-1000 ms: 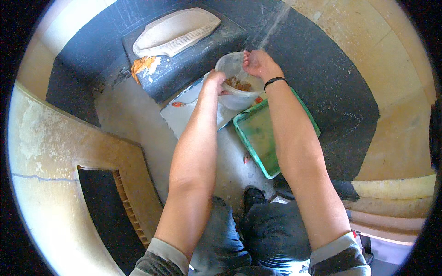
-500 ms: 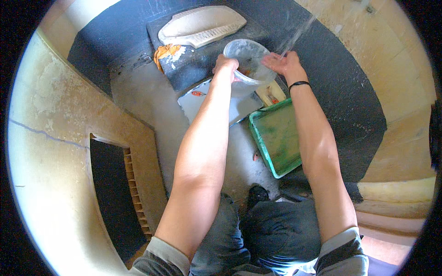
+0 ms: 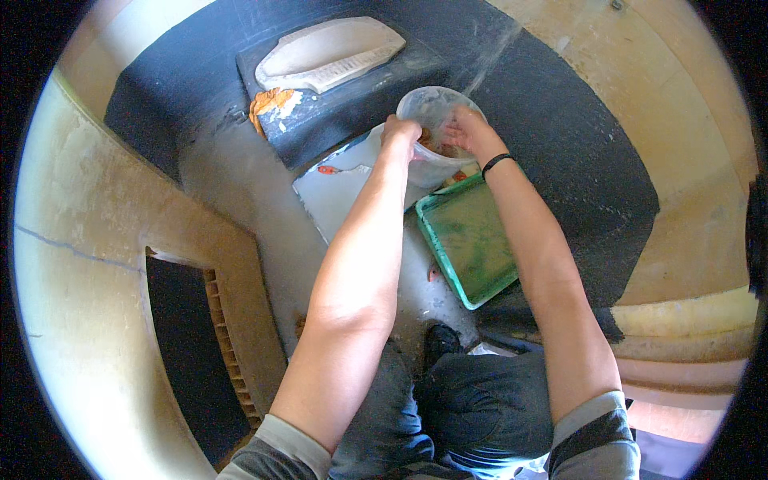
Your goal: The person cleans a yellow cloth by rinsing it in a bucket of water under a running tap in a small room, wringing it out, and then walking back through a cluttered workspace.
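My left hand (image 3: 402, 136) is closed around the near-left rim of a translucent plastic bucket (image 3: 414, 102), which is tilted so that its mouth shows. Something brownish-orange (image 3: 432, 142) lies inside it; its kind cannot be made out. My right hand (image 3: 466, 131), a dark band on its wrist, reaches into the bucket from the right with its fingers apart, holding nothing that I can see. Under the bucket is a pale tray or board (image 3: 318, 196) with a red-handled scraper (image 3: 328, 170) on it. Beside that lies a green-rimmed tray (image 3: 468, 240).
A pale, trough-like basin (image 3: 328, 54) sits on a dark raised block (image 3: 320, 124) at the back, with an orange cloth (image 3: 269, 104) at its left. Curved walls surround me; a dark opening (image 3: 188, 336) is at the left. A small reddish piece (image 3: 433, 274) lies on the floor.
My right hand has moved from beside the bucket's right rim, palm up, down into the bucket. A pale streak above that hand has thinned. My left hand keeps its grip on the rim.
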### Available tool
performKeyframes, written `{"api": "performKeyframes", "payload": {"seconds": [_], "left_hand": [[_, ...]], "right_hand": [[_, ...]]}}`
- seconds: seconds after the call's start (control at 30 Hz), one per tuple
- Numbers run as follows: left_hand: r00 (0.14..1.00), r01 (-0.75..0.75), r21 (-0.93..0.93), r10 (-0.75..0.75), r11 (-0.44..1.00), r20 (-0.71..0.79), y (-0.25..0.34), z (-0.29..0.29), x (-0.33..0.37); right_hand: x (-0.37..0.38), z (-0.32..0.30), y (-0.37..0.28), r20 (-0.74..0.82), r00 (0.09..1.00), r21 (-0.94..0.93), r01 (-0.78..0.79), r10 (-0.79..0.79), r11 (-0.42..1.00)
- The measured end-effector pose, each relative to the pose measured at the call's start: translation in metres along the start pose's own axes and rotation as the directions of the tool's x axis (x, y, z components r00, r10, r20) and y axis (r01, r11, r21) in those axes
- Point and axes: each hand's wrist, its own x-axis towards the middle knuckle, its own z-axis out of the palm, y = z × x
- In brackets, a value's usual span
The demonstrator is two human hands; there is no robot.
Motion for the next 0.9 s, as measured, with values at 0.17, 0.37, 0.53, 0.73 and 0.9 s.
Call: {"api": "performKeyframes", "payload": {"seconds": [0.17,0.37,0.53,0.73,0.9], "left_hand": [[0.994,-0.045,-0.038,0.048,0.998,0.095,-0.020,0.001,0.016],[0.985,0.008,-0.117,0.012,0.993,0.170,-0.040,-0.015,0.045],[0.978,0.048,-0.115,-0.024,0.992,0.206,-0.035,-0.006,0.041],[0.975,0.045,-0.010,-0.042,0.999,0.217,-0.038,-0.016,0.049],[0.954,0.024,0.095,-0.051,0.995,0.295,-0.027,0.001,0.034]], "right_hand": [[0.014,-0.015,0.018,0.101,0.995,-0.008,-0.008,0.008,1.000],[0.027,-0.003,0.023,0.002,0.994,0.064,-0.110,0.110,0.992],[0.038,-0.022,0.035,-0.119,0.991,-0.119,-0.082,0.068,0.989],[0.046,-0.005,0.038,-0.139,0.989,-0.123,-0.059,0.042,0.991],[0.045,-0.036,0.037,0.003,1.000,-0.095,-0.021,0.021,0.995]]}}
